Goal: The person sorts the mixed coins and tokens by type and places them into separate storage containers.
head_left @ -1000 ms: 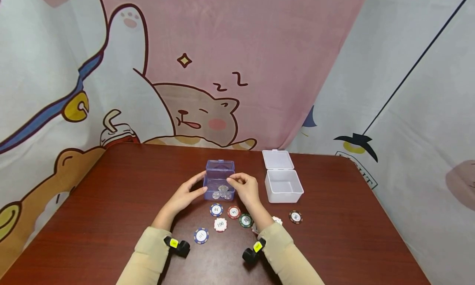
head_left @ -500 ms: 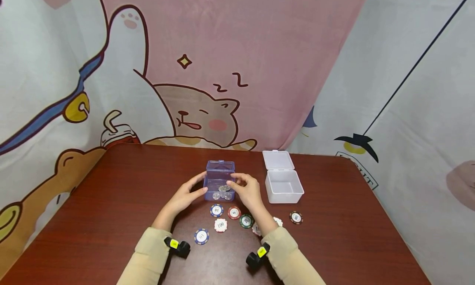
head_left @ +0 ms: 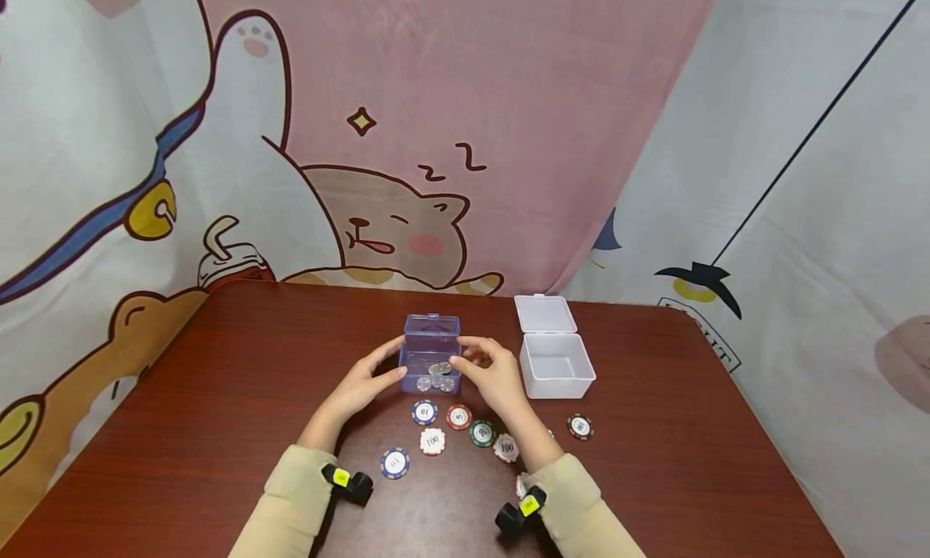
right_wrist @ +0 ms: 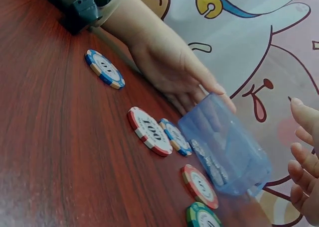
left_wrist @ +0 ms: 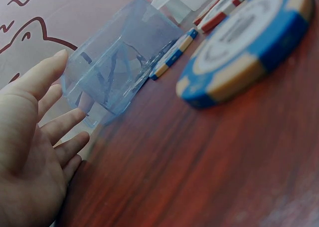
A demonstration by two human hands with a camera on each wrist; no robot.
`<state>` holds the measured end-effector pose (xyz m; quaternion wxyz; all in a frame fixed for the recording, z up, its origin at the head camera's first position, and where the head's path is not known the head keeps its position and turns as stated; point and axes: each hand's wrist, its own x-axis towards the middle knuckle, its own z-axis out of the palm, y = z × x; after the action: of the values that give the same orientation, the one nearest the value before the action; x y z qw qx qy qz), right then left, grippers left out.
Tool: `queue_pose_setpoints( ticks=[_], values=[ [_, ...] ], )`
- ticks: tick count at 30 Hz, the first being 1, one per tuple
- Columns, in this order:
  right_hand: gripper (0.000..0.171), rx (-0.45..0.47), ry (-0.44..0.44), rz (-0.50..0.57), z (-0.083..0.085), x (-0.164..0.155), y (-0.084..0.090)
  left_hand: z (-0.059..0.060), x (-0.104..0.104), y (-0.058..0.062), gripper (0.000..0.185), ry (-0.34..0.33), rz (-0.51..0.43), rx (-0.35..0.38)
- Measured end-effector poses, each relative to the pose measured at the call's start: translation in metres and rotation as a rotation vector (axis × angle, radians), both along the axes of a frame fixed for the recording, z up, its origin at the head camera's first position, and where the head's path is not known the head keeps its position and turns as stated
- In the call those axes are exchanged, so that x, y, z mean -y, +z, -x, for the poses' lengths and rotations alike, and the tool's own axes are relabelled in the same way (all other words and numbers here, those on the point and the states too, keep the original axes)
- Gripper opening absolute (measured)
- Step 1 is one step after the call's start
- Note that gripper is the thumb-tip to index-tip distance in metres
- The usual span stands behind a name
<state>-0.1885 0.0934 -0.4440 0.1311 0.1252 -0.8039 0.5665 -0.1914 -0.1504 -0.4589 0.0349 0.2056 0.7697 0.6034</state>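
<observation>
My left hand (head_left: 361,386) lies open, its straight fingers against the left wall of the clear blue plastic box (head_left: 430,362) at mid-frame on the tabletop (head_left: 218,396). My right hand (head_left: 496,375), fingers relaxed, touches its right wall. Round striped poker chips (head_left: 432,440) lie just below.

We see both hands, left hand (head_left: 361,387) and right hand (head_left: 492,374), flanking the open purple box (head_left: 429,362); chips (head_left: 458,417) on the surface (head_left: 218,396).

One white-edged poker chip (head_left: 521,485) at six o'clock of the transparent blue plastic box (head_left: 430,362) is largely hidden by the right sleeve (head_left: 574,493). The silvery coins (head_left: 436,374) inside are too small to be counted.
</observation>
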Motion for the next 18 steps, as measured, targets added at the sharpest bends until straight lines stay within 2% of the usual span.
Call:
queue_pose_setpoints(
  ticks=[8, 18],
  values=[
    [0.033, -0.023, 0.071, 0.0, -0.029, -0.007, 0.042, 0.0, 0.0, 0.001, 0.061, -0.007, -0.006, 0.017],
    [0.034, -0.034, 0.074, -0.004, -0.04, -0.03, 0.05, 0.0, 0.001, 0.0, 0.061, -0.008, -0.002, 0.02]
  ],
)
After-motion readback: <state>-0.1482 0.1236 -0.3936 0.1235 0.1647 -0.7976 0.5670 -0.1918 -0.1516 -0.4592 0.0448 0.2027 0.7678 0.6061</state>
